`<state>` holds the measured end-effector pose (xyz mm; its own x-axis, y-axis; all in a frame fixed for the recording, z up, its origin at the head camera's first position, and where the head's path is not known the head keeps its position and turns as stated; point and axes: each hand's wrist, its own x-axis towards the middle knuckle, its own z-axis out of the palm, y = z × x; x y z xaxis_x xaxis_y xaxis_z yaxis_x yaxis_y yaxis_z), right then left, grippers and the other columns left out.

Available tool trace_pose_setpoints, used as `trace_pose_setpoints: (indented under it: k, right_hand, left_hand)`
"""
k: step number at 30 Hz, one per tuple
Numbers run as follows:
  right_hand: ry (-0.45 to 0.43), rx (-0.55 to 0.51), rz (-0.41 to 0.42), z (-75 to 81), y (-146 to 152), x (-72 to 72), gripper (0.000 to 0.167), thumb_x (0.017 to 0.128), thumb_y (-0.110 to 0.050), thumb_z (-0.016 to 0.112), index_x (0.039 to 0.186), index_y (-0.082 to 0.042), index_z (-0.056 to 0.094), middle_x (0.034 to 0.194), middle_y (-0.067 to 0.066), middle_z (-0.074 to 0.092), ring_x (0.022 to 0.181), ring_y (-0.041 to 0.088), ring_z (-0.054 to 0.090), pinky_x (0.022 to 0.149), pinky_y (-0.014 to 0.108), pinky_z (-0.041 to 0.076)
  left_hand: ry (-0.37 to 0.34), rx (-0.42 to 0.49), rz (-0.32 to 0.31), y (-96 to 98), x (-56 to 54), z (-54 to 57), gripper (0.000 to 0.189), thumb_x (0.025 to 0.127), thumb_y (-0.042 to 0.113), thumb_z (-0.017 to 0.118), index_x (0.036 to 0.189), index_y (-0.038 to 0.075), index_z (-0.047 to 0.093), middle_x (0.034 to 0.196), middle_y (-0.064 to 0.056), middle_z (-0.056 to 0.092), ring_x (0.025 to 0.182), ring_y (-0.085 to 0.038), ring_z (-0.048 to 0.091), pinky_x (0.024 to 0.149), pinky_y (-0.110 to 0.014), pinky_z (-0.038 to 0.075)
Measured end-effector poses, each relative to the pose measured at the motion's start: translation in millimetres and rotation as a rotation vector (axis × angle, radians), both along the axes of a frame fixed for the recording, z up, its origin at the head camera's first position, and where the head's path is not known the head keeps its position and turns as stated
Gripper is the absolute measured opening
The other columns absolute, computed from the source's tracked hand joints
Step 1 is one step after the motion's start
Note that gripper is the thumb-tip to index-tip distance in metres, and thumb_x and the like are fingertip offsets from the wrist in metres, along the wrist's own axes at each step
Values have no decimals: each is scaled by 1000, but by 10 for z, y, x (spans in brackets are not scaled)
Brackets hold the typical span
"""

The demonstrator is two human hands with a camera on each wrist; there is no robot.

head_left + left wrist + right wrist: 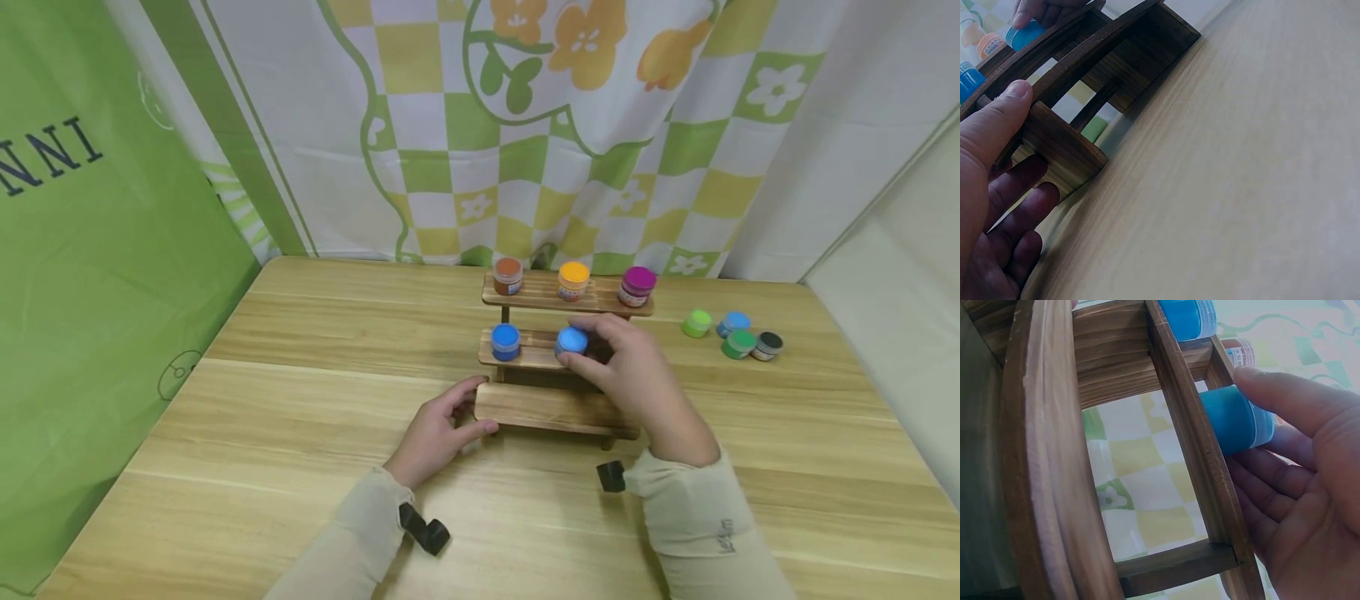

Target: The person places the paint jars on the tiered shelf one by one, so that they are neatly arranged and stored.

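A three-tier wooden stand [555, 407] rises in steps on the table. My right hand [637, 375] pinches a light blue paint jar [572, 342] between thumb and fingers on the middle tier. In the right wrist view this jar [1235, 419] sits against the shelf edge. My left hand [437, 432] holds the left end of the lowest tier, its thumb [1004, 115] at the front corner and a finger at the back one. Left of the pinched jar stands a darker blue jar [505, 342]. The top tier bears brown [507, 277], orange [573, 282] and purple [637, 287] jars.
Right of the stand, a light green jar [697, 323], a blue jar [733, 323], a green jar [738, 343] and a black jar [767, 346] are grouped on the wooden table [337, 333]. A checked curtain [487, 167] hangs just behind the stand.
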<state>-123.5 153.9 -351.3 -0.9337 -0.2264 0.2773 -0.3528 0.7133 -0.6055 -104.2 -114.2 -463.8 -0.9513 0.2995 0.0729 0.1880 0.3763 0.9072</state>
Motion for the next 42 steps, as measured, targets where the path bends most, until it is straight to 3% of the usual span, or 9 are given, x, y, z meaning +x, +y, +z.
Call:
trace_pose_setpoints:
  k: [12,23,31,35,42]
  right_hand:
    - [-113,12,-15,95,108,40,48,88,-21,81,130,-3,64,118,15,68,109,34,63,97,53,47]
    - [-244,-44,14,174,313,62,47,92,-26,76,129,0,63,120,18,68,107,32,67,90,47,54]
    - [-296,-27,-40,211,510,70,56,93,-38,74,132,-1,60,121,17,67,112,33,62,91,50,51]
    - [-302,-17,-62,236,587,85,58,93,-40,73,133,-2,60,121,17,68,110,33,64,91,50,51]
    - [-293,-6,-92,211,737,89,52,95,-42,70,129,-2,64,116,14,70,103,29,67,85,37,54]
  left_hand:
    - [-3,-6,0,3,-1,-5,65,85,33,81,143,18,55,111,2,67,94,-15,57,88,-37,49]
    - [-3,-9,-1,1,1,5,66,85,35,80,144,18,55,114,3,69,96,-15,59,89,-37,49]
    - [-3,3,-5,3,2,6,66,85,35,80,144,18,54,116,2,70,100,-15,59,91,-40,48]
    - [-4,9,-6,2,5,2,65,86,35,79,144,18,54,116,1,70,100,-15,59,92,-40,48]
    - [-9,16,-8,2,2,-4,65,86,33,79,144,17,54,118,1,70,102,-15,60,92,-40,48]
